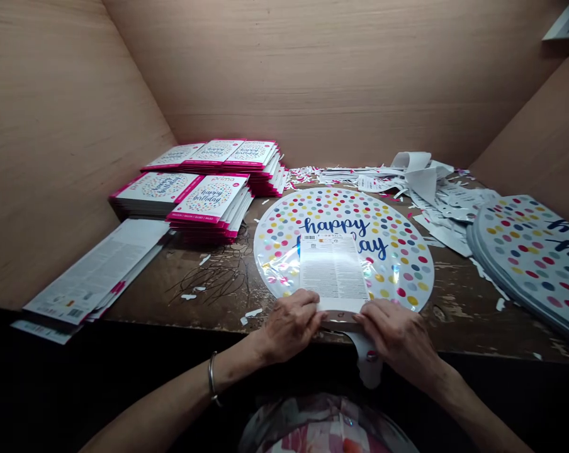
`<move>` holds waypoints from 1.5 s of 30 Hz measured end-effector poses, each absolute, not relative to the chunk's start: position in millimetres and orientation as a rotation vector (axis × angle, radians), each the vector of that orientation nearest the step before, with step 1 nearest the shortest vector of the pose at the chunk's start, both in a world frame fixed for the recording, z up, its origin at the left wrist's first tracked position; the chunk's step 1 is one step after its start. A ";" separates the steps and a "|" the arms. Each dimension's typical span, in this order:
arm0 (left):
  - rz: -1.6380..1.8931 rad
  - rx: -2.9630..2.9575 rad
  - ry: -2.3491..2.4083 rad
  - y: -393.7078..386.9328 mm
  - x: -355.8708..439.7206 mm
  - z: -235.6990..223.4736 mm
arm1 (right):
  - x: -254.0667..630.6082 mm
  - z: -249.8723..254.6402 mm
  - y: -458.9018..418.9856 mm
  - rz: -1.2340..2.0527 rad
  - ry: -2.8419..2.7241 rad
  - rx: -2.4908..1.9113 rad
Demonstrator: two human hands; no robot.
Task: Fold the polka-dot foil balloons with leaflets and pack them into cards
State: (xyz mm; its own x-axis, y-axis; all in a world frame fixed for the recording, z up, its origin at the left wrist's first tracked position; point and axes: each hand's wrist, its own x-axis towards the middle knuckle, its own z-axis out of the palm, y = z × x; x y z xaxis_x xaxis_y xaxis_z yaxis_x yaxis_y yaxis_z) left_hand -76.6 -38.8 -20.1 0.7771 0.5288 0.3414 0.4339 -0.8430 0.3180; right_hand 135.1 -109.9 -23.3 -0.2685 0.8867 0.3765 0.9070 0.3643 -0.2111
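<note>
A white printed card sleeve [334,270] with small text and a barcode lies over the lower middle of a round, flat foil balloon [284,220]. The balloon shows coloured dots and blue "happy birthday" lettering, partly covered by the card. My left hand [291,324] pinches the card's near left corner, and my right hand [393,330] grips its near right corner. Between them the card's near edge is bent up. Below my hands the balloon's white tail [369,365] hangs past the table edge.
Stacks of pink-and-white balloon packets [209,195] stand at the back left. Unfolded printed cards [100,270] lie at the left edge. More flat balloons [530,251] are piled at the right. Paper scraps [430,182] litter the back of the worn table [171,308]; wooden panels [313,82] enclose it.
</note>
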 end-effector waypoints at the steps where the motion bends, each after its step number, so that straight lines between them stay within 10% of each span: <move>1: 0.604 2.766 0.854 -38.0 -73.5 -21.0 | 133.7 -23.6 -105.2 -0.049 -2.155 -1.651; 13: 0.427 3.084 0.897 -69.7 -89.8 -33.2 | 111.3 -30.1 -117.8 -0.070 -2.218 -1.490; 19: 0.913 3.133 0.619 -98.2 -101.8 -31.9 | 101.6 -39.5 -147.4 -0.303 -2.207 -1.138; 37: 0.864 2.004 0.860 -23.3 -36.6 151.6 | 129.6 125.1 -69.3 -0.518 -2.234 -1.296; 45: 0.710 1.683 0.958 -3.0 -55.7 126.6 | 136.1 116.9 -33.5 1.211 -1.826 -1.263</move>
